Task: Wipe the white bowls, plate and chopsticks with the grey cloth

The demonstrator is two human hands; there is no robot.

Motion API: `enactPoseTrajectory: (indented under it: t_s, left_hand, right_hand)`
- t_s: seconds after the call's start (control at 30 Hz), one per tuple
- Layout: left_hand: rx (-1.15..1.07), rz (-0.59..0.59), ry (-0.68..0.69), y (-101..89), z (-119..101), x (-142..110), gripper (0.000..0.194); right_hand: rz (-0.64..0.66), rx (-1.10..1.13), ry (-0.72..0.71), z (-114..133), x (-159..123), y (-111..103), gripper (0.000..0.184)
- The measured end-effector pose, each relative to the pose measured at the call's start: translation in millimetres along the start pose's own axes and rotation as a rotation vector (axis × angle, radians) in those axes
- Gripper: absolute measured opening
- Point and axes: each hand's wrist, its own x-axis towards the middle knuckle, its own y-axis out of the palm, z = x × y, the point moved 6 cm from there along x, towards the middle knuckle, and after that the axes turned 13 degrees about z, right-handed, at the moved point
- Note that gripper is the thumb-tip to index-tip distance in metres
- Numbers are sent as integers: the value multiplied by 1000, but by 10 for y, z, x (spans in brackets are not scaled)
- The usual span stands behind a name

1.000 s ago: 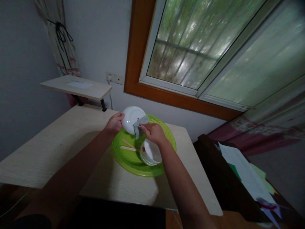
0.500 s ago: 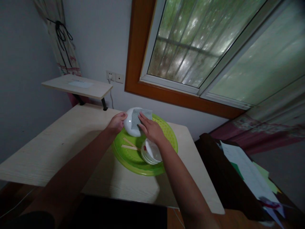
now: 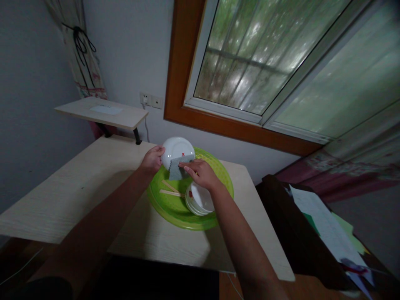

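Observation:
My left hand (image 3: 153, 158) grips the left edge of a white plate (image 3: 176, 146), thumb on the near face. The plate is tilted up above a green basin (image 3: 162, 212) and bears a small red mark. Against its lower right part my right hand (image 3: 201, 171) presses a grey cloth (image 3: 177, 170), which hangs down past the rim. Inside the basin, white bowls (image 3: 195, 204) with a red pattern sit stacked, partly hidden by my right wrist. Light wooden chopsticks (image 3: 171, 192) lie to the left of the bowls.
The basin stands on a pale wooden table (image 3: 103, 175). A small raised shelf (image 3: 125, 118) with a sheet of paper is at the back left. A wall socket (image 3: 151, 100) and a window (image 3: 243, 62) lie behind. Papers (image 3: 321, 221) rest on dark furniture to the right.
My right hand and the cloth have moved down the plate, uncovering its upper part and the red mark. The plate's tilt has changed slightly; my left hand keeps its hold.

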Motion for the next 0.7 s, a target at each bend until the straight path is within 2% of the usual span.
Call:
enactPoseTrajectory:
  t_s: [0.17, 0.3, 0.5, 0.63, 0.7]
  left_hand:
    - [21, 110, -48, 80, 25, -13, 15]
    - [44, 152, -85, 126, 38, -27, 17]
    - [73, 58, -33, 44, -1, -5, 21]
    - [73, 8, 6, -16, -27, 10, 24]
    - [65, -17, 18, -31, -34, 9, 25]
  right_hand:
    - [0, -19, -40, 90, 55, 25, 47]
    - [-27, -66, 35, 43, 79, 21, 50]
    - [-110, -132, 234, -192, 18, -48, 49]
    - [-79, -184, 347, -314, -21, -56, 54]
    - [-55, -181, 326, -314, -25, -43, 55]
